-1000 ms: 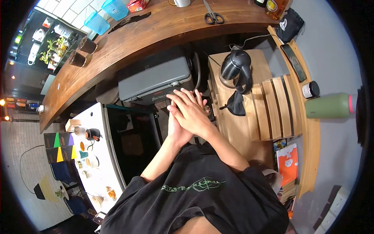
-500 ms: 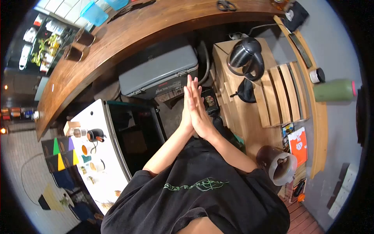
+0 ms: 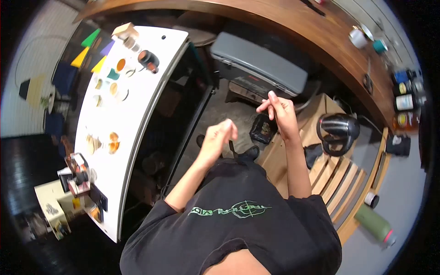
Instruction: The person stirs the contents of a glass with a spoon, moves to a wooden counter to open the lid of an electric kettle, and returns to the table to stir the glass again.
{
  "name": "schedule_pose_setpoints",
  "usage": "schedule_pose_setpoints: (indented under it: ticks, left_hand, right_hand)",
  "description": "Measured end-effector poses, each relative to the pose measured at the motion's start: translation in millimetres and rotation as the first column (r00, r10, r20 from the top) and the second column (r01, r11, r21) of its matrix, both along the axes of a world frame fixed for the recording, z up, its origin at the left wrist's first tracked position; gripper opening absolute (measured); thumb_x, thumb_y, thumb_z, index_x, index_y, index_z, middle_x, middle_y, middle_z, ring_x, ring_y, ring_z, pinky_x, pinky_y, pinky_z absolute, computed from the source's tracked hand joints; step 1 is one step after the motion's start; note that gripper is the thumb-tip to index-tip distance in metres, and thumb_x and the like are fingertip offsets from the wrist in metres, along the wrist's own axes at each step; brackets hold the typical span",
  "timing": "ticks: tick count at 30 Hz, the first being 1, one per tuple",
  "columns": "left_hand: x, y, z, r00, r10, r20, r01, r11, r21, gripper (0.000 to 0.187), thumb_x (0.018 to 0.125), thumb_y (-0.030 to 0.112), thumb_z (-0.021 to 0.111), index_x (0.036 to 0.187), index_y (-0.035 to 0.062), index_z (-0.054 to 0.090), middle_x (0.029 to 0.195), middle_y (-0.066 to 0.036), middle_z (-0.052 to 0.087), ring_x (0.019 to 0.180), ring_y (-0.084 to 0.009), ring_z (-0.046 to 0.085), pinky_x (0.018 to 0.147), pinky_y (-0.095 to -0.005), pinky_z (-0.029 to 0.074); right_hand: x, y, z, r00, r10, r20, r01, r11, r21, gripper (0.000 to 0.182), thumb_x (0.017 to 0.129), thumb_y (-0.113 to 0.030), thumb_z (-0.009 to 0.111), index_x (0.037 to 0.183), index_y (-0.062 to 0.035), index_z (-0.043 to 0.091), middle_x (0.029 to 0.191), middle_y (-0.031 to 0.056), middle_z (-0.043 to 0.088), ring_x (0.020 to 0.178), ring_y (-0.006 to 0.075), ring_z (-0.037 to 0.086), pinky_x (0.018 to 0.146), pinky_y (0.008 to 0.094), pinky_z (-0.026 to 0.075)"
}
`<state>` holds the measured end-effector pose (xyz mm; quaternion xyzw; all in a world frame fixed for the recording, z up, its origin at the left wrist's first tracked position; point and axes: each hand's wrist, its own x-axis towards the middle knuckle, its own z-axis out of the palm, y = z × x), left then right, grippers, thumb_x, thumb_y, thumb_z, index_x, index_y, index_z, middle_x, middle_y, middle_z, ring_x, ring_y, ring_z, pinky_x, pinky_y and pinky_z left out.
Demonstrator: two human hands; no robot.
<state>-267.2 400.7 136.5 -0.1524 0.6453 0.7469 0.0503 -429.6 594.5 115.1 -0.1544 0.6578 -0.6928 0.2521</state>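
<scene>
My left hand (image 3: 218, 141) hangs in the air in front of my black shirt, its fingers loosely bent and nothing visible in it. My right hand (image 3: 282, 117) is raised further forward, fingers partly curled and apart, holding nothing that I can see. A gap separates the two hands, and neither touches an object. Beyond my right hand stands a grey cooler box (image 3: 259, 62) with a latched lid. Below and between the hands, on the floor, lies a dark plastic-wrapped bundle (image 3: 263, 128).
On my left, a white counter (image 3: 142, 96) carries cups, a dark grinder-like item (image 3: 148, 59) and small bowls. A wooden bar (image 3: 256, 11) curves across the far side. To the right are a black kettle (image 3: 338, 133), a slatted wooden crate (image 3: 337, 183) and a green bottle (image 3: 373, 223).
My palms, pressed together before, have come apart, and the fingers have bent. The view has turned toward the left, bringing more of the white counter into sight.
</scene>
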Motion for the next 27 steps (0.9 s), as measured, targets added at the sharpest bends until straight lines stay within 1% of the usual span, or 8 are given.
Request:
schedule_pose_setpoints:
  ticks: [2, 4, 6, 10, 15, 18, 22, 27]
  left_hand:
    - [13.2, -29.5, -21.0, 0.957, 0.227, -0.179, -0.209, 0.971, 0.112, 0.038, 0.112, 0.034, 0.049, 0.089, 0.0062, 0.061, 0.082, 0.002, 0.052, 0.074, -0.0079, 0.048, 0.073, -0.0282, 0.043]
    - [25.3, -57.3, -10.1, 0.909, 0.386, -0.159, -0.371, 0.921, 0.117, 0.024, 0.11, 0.027, 0.054, 0.097, 0.0071, 0.058, 0.081, 0.002, 0.051, 0.075, -0.0087, 0.049, 0.072, -0.0286, 0.043]
    - [43.0, -86.2, -0.6, 0.881, 0.45, -0.148, -0.443, 0.893, 0.077, 0.014, 0.108, 0.021, 0.059, 0.103, 0.007, 0.058, 0.082, 0.002, 0.052, 0.074, -0.0083, 0.05, 0.069, -0.0267, 0.043]
    - [86.4, -156.3, 2.9, 0.848, 0.516, -0.121, -0.519, 0.855, 0.01, 0.022, 0.108, 0.022, 0.061, 0.093, 0.0057, 0.06, 0.075, 0.003, 0.051, 0.069, -0.0051, 0.047, 0.064, -0.024, 0.039]
    - [147.3, -234.8, -20.6, 0.775, 0.607, -0.178, -0.611, 0.791, 0.036, 0.042, 0.111, 0.025, 0.054, 0.073, 0.0087, 0.046, 0.068, 0.004, 0.043, 0.062, -0.0061, 0.037, 0.06, -0.0254, 0.034]
    - [176.4, -255.4, -8.9, 0.75, 0.632, -0.197, -0.618, 0.775, 0.133, 0.047, 0.112, 0.025, 0.047, 0.069, 0.0098, 0.039, 0.065, 0.0, 0.038, 0.06, -0.0108, 0.036, 0.06, -0.0272, 0.034]
    - [211.7, -259.2, -7.8, 0.695, 0.636, -0.336, -0.634, 0.762, 0.13, 0.047, 0.111, 0.023, 0.047, 0.067, 0.0099, 0.037, 0.065, 0.0, 0.035, 0.057, -0.0105, 0.033, 0.056, -0.0286, 0.03]
    - [239.0, -251.7, -16.4, 0.398, 0.847, -0.354, -0.814, 0.503, 0.29, 0.048, 0.11, 0.025, 0.051, 0.067, 0.0119, 0.033, 0.064, 0.002, 0.031, 0.055, -0.0083, 0.027, 0.054, -0.029, 0.025]
  right_hand:
    - [22.4, -36.7, 17.3, 0.991, 0.124, 0.051, -0.12, 0.99, -0.077, 0.044, 0.112, -0.031, 0.052, 0.107, 0.0062, 0.076, 0.066, 0.0025, 0.059, 0.08, 0.0147, 0.069, 0.087, 0.0308, 0.052]
    - [42.8, -74.0, 31.7, 0.968, 0.249, 0.008, -0.247, 0.963, -0.112, 0.036, 0.11, -0.021, 0.052, 0.131, 0.0047, 0.066, 0.08, 0.0036, 0.066, 0.087, 0.015, 0.068, 0.094, 0.0306, 0.051]
    - [54.3, -109.6, 33.3, 0.936, 0.345, -0.064, -0.349, 0.936, -0.049, 0.034, 0.109, -0.02, 0.053, 0.131, 0.0026, 0.066, 0.086, 0.004, 0.068, 0.091, 0.0143, 0.067, 0.093, 0.0302, 0.05]
    - [78.5, -186.1, 35.3, 0.907, 0.417, -0.062, -0.419, 0.908, -0.019, 0.032, 0.109, -0.022, 0.054, 0.127, 0.0, 0.069, 0.09, 0.005, 0.072, 0.092, 0.0121, 0.065, 0.092, 0.0287, 0.049]
    - [103.0, -286.9, 31.1, 0.779, 0.62, -0.1, -0.627, 0.776, -0.073, 0.029, 0.11, -0.021, 0.052, 0.097, 0.0014, 0.064, 0.085, 0.0053, 0.067, 0.087, 0.0138, 0.064, 0.086, 0.029, 0.05]
    - [124.6, -341.7, 38.9, 0.697, 0.713, -0.076, -0.716, 0.687, -0.121, 0.028, 0.111, -0.02, 0.05, 0.1, 0.0012, 0.064, 0.091, 0.005, 0.065, 0.087, 0.0136, 0.064, 0.086, 0.029, 0.051]
    - [144.7, -395.2, 55.1, 0.56, 0.829, -0.004, -0.821, 0.554, -0.14, 0.024, 0.111, -0.019, 0.05, 0.106, 0.0002, 0.063, 0.096, 0.0047, 0.064, 0.087, 0.0111, 0.063, 0.084, 0.0263, 0.05]
    - [156.2, -445.3, 50.0, 0.409, 0.912, 0.022, -0.897, 0.406, -0.172, 0.034, 0.112, -0.032, 0.05, 0.103, -0.0017, 0.062, 0.091, 0.0048, 0.063, 0.073, 0.0109, 0.059, 0.075, 0.0269, 0.05]
